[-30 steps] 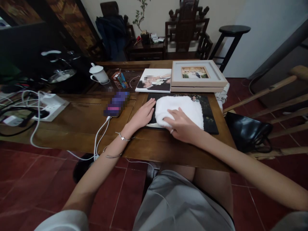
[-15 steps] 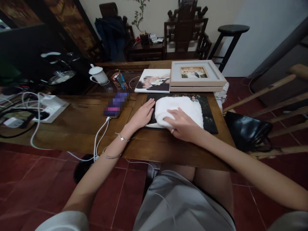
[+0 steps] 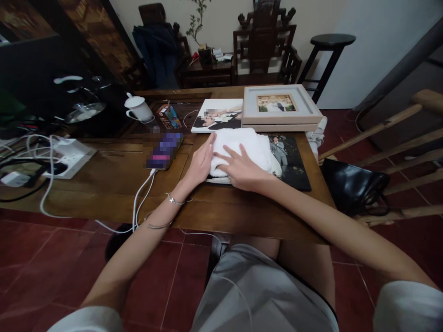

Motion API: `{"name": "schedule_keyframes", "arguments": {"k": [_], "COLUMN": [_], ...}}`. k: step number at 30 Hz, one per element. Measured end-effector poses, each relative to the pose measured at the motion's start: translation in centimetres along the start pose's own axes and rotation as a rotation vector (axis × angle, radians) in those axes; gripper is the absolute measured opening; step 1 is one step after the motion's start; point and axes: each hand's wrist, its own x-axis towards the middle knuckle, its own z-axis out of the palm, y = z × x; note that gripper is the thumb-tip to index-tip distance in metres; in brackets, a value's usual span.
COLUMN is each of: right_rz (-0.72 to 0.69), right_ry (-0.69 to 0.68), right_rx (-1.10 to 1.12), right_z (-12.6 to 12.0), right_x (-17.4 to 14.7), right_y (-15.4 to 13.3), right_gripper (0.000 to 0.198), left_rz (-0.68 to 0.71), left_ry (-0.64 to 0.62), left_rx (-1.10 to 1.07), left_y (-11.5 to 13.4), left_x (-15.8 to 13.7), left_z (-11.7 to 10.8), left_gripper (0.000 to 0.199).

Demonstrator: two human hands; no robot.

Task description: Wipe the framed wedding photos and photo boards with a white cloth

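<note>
A folded white towel (image 3: 238,138) lies on a dark photo panel (image 3: 294,161) near the table's front edge. The towel covers the panel's left part; a figure in a grey suit shows to its right. My right hand (image 3: 244,170) presses on the towel from above, fingers spread. At the panel's left edge, my left hand (image 3: 201,161) rests with its fingers stretched out, the fingertips touching the towel's side. The part of the panel beneath the towel is hidden.
Behind the panel lie a white-edged photo print (image 3: 218,115) and stacked picture frames (image 3: 282,108). To the left are a phone (image 3: 165,150) on a white cable, a lidded cup (image 3: 139,108), a small box (image 3: 169,116) and a power strip (image 3: 74,157). A black bag (image 3: 353,184) is at right.
My right hand has slid left with the towel, uncovering the suited figure on the panel's right side. My left hand stays at the left edge, now against the towel.
</note>
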Motion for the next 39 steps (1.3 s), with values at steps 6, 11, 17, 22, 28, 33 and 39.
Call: {"name": "schedule_keyframes", "arguments": {"k": [6, 11, 17, 22, 28, 33, 39], "right_rz": [-0.334, -0.367, -0.034, 0.198, 0.187, 0.103, 0.159], "right_ry": [0.006, -0.035, 0.002, 0.184, 0.229, 0.146, 0.154], "right_rx": [0.067, 0.254, 0.236, 0.187, 0.310, 0.324, 0.310], "right_z": [0.1, -1.8, -2.3, -0.9, -2.1, -3.2, -4.1], "right_x": [-3.5, -7.0, -6.6, -2.4, 4.0, 8.4, 6.9], "right_y": [-2.3, -1.2, 2.4, 4.2, 3.8, 3.1, 3.9], "right_gripper": [0.045, 0.048, 0.049, 0.047, 0.045, 0.042, 0.030], "left_rz": [-0.038, -0.007, 0.086, 0.125, 0.130, 0.122, 0.119], "left_ry": [0.065, -0.005, -0.206, -0.208, -0.214, -0.211, -0.208], "left_rx": [-0.055, 0.025, 0.180, 0.214, 0.240, 0.268, 0.226], "left_y": [-0.6, -0.3, 0.0, -0.2, 0.5, 0.6, 0.1], "left_x": [0.2, 0.3, 0.1, 0.1, 0.1, 0.1, 0.1], "left_z": [0.1, 0.0, 0.0, 0.2, -0.1, -0.3, 0.0], "left_gripper": [0.072, 0.071, 0.048, 0.045, 0.039, 0.033, 0.040]}}
